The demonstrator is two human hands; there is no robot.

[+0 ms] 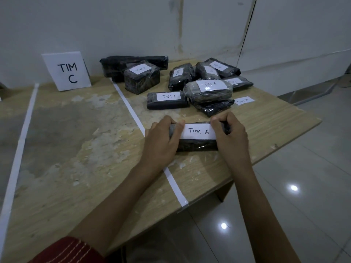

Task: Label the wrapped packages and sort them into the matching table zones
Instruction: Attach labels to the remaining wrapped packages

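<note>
A dark wrapped package (197, 145) lies on the wooden table (85, 168) just right of a white tape line (133, 114). A white paper label reading "TIM A" (198, 131) sits across its top. My left hand (161, 141) grips the package's left end, fingers curled over the label's left edge. My right hand (231, 137) grips the right end, thumb and fingers on the label's right edge. Behind it lie several more wrapped packages (207, 90), most with white labels. A loose label reading "TIM B" (244, 100) lies flat on the table.
A standing white card reading "TIM C" (66, 72) marks the middle zone between two tape lines (20, 141). The table's right edge (284, 145) drops to a tiled floor (294, 196). A white wall stands close behind.
</note>
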